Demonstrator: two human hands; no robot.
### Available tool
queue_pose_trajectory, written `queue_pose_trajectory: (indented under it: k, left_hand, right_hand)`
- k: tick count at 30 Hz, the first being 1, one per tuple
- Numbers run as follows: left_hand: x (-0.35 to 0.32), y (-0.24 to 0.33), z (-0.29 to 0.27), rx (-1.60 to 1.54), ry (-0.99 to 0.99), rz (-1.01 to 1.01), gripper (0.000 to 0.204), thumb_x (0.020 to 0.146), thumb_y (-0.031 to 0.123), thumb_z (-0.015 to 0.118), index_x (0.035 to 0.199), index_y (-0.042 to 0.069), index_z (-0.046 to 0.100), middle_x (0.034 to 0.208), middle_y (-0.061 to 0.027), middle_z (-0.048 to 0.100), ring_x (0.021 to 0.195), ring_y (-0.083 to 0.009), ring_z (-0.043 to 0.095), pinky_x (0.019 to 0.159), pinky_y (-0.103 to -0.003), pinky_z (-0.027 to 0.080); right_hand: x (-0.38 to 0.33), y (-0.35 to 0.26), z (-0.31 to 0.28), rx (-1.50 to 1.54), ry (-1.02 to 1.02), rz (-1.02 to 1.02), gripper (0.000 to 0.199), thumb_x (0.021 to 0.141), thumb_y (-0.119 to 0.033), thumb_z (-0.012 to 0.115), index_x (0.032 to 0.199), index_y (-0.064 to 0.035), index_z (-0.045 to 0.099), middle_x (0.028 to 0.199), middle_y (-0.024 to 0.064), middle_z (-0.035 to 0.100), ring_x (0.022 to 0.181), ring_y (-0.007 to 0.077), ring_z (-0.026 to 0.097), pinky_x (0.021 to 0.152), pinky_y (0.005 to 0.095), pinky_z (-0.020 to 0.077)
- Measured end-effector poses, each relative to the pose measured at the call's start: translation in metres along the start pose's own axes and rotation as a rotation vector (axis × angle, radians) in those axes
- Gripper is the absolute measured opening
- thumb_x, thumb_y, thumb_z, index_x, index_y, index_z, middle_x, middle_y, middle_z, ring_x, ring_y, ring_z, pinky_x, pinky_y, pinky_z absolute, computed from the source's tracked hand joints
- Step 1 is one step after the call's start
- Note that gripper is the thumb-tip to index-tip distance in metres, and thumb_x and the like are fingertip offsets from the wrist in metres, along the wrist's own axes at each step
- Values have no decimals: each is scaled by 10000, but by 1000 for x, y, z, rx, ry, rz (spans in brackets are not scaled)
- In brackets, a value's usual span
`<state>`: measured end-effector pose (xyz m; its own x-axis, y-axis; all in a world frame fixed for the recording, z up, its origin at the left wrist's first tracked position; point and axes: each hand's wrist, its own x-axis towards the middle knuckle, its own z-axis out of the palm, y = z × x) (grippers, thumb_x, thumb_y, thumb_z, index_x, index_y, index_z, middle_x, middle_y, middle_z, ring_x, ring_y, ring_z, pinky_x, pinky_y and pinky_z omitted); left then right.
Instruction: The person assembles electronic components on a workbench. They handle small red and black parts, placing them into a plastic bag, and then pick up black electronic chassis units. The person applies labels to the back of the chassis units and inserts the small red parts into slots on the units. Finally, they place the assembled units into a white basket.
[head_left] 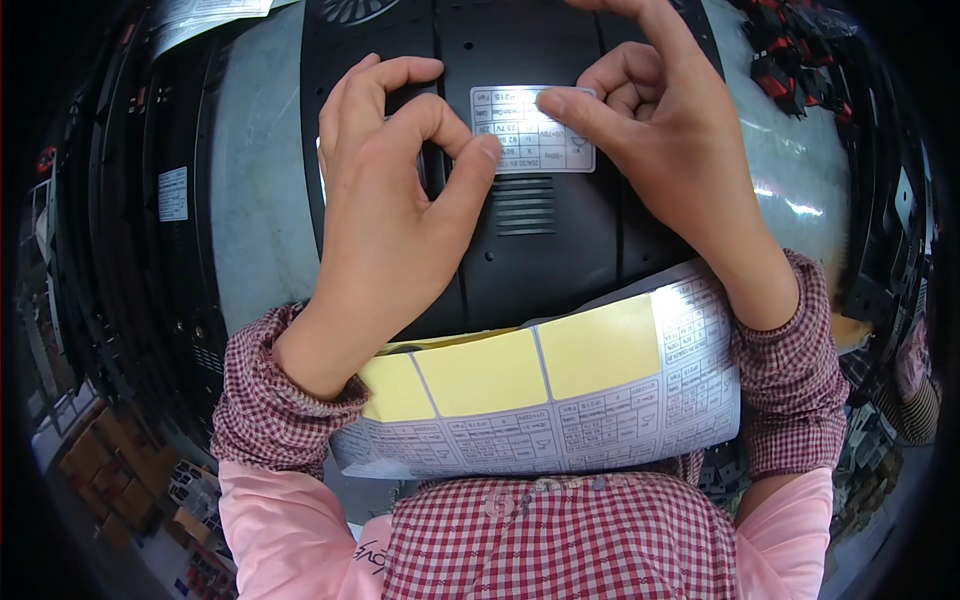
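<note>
Black plastic housing (560, 250) with a silver-grey label (520, 135), dark print on it. Label sheet (560, 400) — yellow backing where labels are gone, white printed ones along the edge. Sleeve cuffs (270, 390) and apron (560, 540) red-and-white check — pink sleeves (280, 530) below. Grey work surface (255, 200).

A grey bench (255, 190) carries the work. On it at the centre lies a black plastic panel (545, 245), back side up. Toward nine o'clock a stack of black panels (130, 230) stands on edge, and toward two o'clock small black and red parts (795, 50) lie heaped.
</note>
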<state>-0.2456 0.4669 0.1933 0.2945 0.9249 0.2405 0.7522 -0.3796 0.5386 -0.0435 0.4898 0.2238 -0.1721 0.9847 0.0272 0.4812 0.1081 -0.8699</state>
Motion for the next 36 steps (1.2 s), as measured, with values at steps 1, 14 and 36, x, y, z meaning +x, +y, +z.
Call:
queue_pose_trajectory:
  k: [1,14,36]
  left_hand:
    - [0,0,0,0,-3,-3,187,872,170,736,809,42,615,1356,-156,532,1369,-328,378,1097,-450,300]
    - [1,-1,2,14,-6,6,198,874,172,734,800,43,602,1385,-160,515,1381,-341,364,1109,-461,289]
    - [1,0,3,21,-11,2,207,872,178,736,789,49,597,1408,-148,516,1404,-349,346,1121,-471,279]
  right_hand:
    - [1,1,0,4,-3,-2,524,833,-3,758,1272,-19,473,683,22,616,553,50,533,495,204,395]
    - [-1,-3,3,-58,17,-5,511,832,-13,760,1260,-19,480,693,29,620,558,57,535,506,206,402]
    - [-1,-1,6,-113,47,-56,496,816,10,760,1238,-7,498,694,32,614,567,60,539,514,207,409]
